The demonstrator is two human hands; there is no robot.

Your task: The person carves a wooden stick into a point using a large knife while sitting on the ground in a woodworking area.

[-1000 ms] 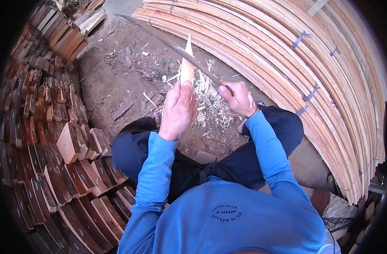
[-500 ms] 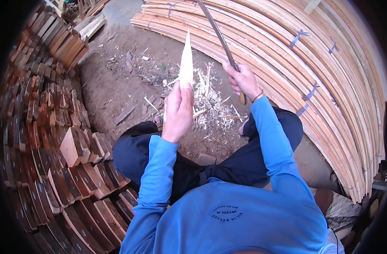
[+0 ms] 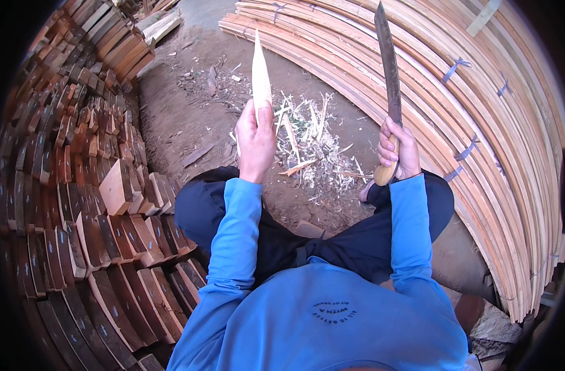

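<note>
My left hand (image 3: 256,141) grips a pale wooden stake (image 3: 261,77), its carved point upward and its lower end mostly hidden behind the hand. My right hand (image 3: 400,148) is closed round the wooden handle of a machete (image 3: 390,68). The long dark blade rises from my fist, well apart from the stake. On the ground between my bent knees lies a heap of pale wood shavings (image 3: 319,148), below and just right of the stake.
Stacked wooden planks (image 3: 115,247), end faces toward me, line the left side. Long boards (image 3: 474,142) bundled with blue ties run along the right. Bare earth ground (image 3: 183,117) with scattered chips lies ahead. Rough stone-like blocks (image 3: 496,328) sit behind my right side.
My right hand has moved right and down, swinging the machete away from the stake, its blade now more upright. My left hand with the stake has shifted slightly left; the whole view has shifted too.
</note>
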